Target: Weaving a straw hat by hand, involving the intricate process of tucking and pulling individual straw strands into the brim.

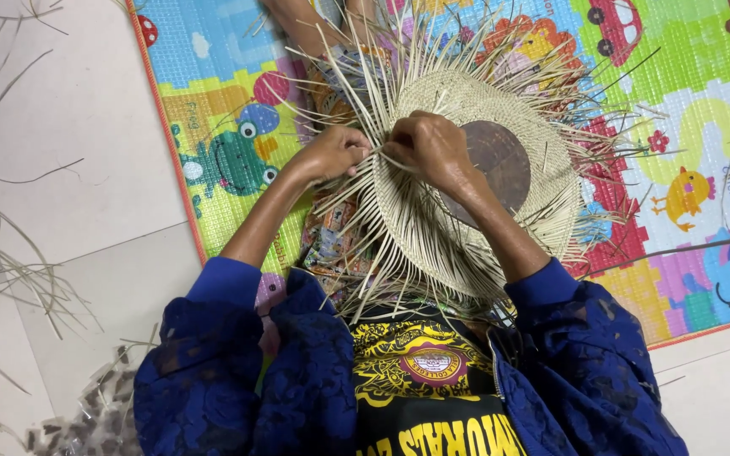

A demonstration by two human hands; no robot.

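**Operator:** Colourful cartoon play mat [703,279] covers the tiled floor [69,135]; loose straw strands [10,270] lie off its left edge. Status of the workpiece?

**Inspector:** Half-woven straw hat [433,228] rests on the lap, over a round brown wooden form [500,160]. Weave is tight, pale and concentric; unwoven ends fan out all round the rim.

**Operator:** Hand state?

**Inspector:** Left hand [331,152] is curled closed, pinching strands at the rim. Right hand [433,143] is fisted on adjacent strands, just beside it.

**Operator:** Failure modes?

**Inspector:** Likely: a dry strand snaps under a sharp bend; uneven tension buckles the brim; a released pinch loosens the last row.
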